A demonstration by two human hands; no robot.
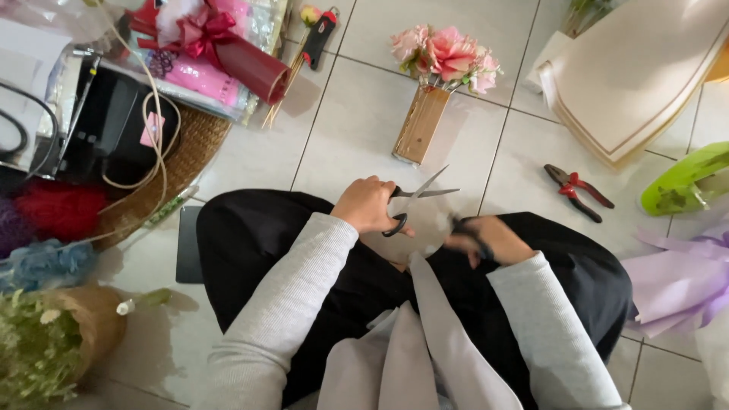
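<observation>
Left hand point(366, 205) gripping scissors point(414, 199), blades parted, centre | right hand point(486, 241) blurred, pinching dark strip point(469, 231) at 3 o'clock | cut not yet closing | pliers point(577, 190) lying on floor point(357, 129) at 2 o'clock, flowers point(446, 55) at 12.

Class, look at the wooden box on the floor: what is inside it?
Pink flowers stick out of the wooden box. Their stems and the box's inside are hidden by its walls.

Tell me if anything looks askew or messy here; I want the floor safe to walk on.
Red-handled pliers lie loose on the tiled floor, apart from the other supplies. The left hand holds open scissors; the right hand is blurred. Nothing looks spilled or broken.
</observation>
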